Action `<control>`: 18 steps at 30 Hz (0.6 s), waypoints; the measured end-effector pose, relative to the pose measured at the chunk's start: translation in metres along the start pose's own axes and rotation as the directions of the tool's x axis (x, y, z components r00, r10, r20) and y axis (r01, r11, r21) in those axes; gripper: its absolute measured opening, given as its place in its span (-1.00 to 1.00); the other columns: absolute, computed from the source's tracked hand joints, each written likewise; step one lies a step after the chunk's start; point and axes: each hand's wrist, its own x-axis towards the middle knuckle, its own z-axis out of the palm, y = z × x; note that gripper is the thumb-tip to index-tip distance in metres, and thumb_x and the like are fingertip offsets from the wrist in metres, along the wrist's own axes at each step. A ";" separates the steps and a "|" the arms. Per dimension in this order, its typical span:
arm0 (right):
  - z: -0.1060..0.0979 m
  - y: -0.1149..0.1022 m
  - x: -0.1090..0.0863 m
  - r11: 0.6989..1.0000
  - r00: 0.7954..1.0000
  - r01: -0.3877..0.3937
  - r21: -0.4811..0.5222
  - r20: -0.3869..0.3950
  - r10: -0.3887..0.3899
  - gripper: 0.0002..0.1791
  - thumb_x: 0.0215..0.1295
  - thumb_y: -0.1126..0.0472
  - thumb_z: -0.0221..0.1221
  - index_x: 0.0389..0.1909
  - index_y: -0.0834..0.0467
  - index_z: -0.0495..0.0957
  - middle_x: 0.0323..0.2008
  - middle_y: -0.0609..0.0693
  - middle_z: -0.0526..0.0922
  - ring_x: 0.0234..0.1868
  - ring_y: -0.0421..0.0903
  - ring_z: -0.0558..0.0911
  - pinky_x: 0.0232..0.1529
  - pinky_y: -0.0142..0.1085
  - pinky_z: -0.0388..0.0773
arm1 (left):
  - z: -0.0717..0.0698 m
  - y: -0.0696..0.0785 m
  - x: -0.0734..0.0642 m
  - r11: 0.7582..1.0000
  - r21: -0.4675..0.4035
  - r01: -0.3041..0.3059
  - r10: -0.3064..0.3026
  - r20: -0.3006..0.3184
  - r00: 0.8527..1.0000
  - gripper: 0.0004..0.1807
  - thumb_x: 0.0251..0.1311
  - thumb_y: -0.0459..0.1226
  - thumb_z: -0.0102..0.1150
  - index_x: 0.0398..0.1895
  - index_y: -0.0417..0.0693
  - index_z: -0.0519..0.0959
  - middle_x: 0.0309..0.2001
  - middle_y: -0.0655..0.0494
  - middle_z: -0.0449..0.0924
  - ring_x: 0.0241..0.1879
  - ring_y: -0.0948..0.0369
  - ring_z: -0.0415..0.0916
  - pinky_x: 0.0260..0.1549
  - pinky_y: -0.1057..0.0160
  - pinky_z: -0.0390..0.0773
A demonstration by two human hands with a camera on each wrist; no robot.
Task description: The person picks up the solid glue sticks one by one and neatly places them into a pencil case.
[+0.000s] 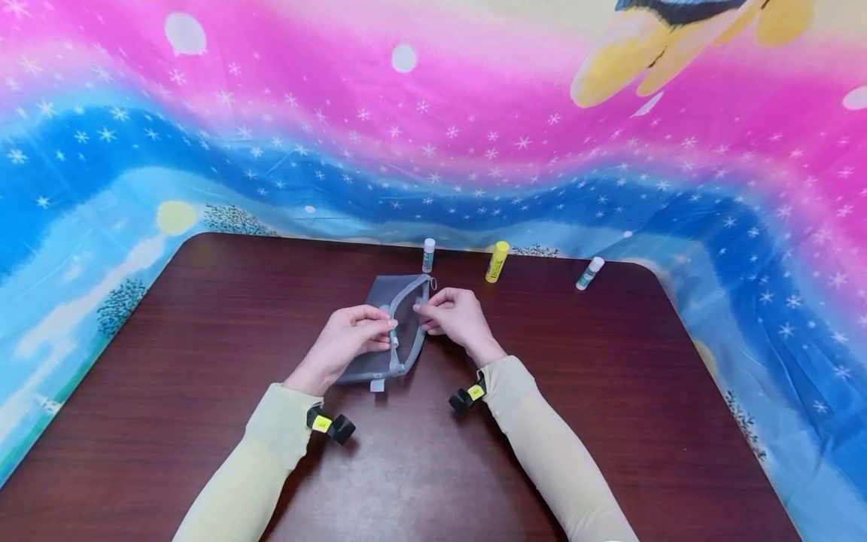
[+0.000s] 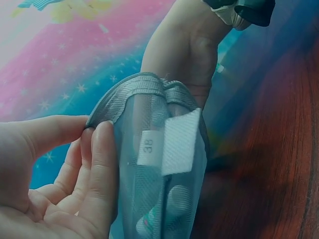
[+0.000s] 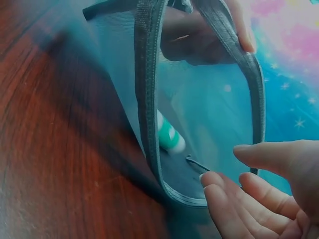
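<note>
A grey mesh zipper pouch (image 1: 352, 369) stands with its mouth spread, facing right. My left hand (image 1: 352, 331) pinches one zipper edge of it between thumb and fingers, as the left wrist view shows up close. At the mouth, my right hand (image 1: 455, 320) has its relaxed fingers against the other edge, thumb and fingertips apart with nothing between them in the right wrist view. A green-and-white glue stick (image 3: 169, 137) lies inside the pouch. Through the mesh in the left wrist view, white-and-green tubes (image 2: 177, 199) show below the white tag (image 2: 180, 142).
Along the far edge of the dark wooden table (image 1: 406, 467) stand a small white-capped glue stick (image 1: 428, 256), a yellow glue stick (image 1: 497, 262) and another white-capped glue stick (image 1: 590, 273) farther right. A colourful curtain (image 1: 433, 120) hangs behind the table.
</note>
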 end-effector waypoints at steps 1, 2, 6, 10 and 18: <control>-0.002 -0.001 -0.001 1.000 1.000 0.007 -0.005 -0.007 -0.008 -0.75 0.25 0.19 0.44 -0.30 0.29 0.63 -0.39 0.20 0.76 -0.39 0.10 0.77 -0.32 -0.19 0.74 | 0.000 0.000 0.000 1.000 -0.006 -0.007 0.007 -0.002 1.000 -0.78 0.31 -0.38 0.32 -0.09 -0.38 0.60 -0.17 -0.29 0.64 -0.38 0.14 0.66 -0.19 0.18 0.72; -0.004 -0.002 -0.002 1.000 1.000 0.016 -0.009 -0.012 -0.016 -0.75 0.26 0.19 0.44 -0.29 0.29 0.63 -0.38 0.21 0.76 -0.38 0.11 0.77 -0.31 -0.19 0.74 | -0.001 0.000 0.000 1.000 -0.007 -0.014 0.014 -0.004 1.000 -0.77 0.31 -0.37 0.32 -0.08 -0.39 0.60 -0.21 -0.23 0.66 -0.38 0.14 0.66 -0.19 0.17 0.72; -0.013 -0.003 -0.004 0.998 0.998 0.054 -0.024 -0.041 -0.055 -0.78 0.29 0.18 0.41 -0.27 0.28 0.66 -0.33 0.22 0.76 -0.33 0.15 0.77 -0.29 -0.19 0.74 | -0.004 0.000 0.000 0.999 -0.016 -0.037 0.036 -0.013 0.999 -0.78 0.32 -0.38 0.31 -0.08 -0.38 0.59 -0.24 -0.24 0.67 -0.37 0.15 0.64 -0.19 0.17 0.72; -0.022 -0.002 -0.005 0.997 0.995 0.075 -0.030 -0.061 -0.077 -0.76 0.29 0.15 0.42 -0.26 0.27 0.68 -0.33 0.19 0.76 -0.32 0.14 0.77 -0.28 -0.19 0.74 | -0.005 0.000 0.001 0.999 -0.019 -0.038 0.038 -0.013 0.999 -0.79 0.32 -0.38 0.32 -0.10 -0.37 0.59 -0.22 -0.28 0.65 -0.37 0.15 0.64 -0.19 0.18 0.72; -0.041 -0.003 -0.009 0.997 0.990 0.071 -0.023 -0.119 -0.073 -0.71 0.29 0.08 0.42 -0.21 0.25 0.70 -0.32 0.16 0.76 -0.26 0.19 0.76 -0.25 -0.19 0.74 | -0.005 0.001 0.000 0.999 -0.001 -0.037 0.037 -0.024 0.999 -0.77 0.32 -0.36 0.33 -0.07 -0.36 0.59 -0.27 -0.12 0.69 -0.36 0.14 0.64 -0.17 0.17 0.72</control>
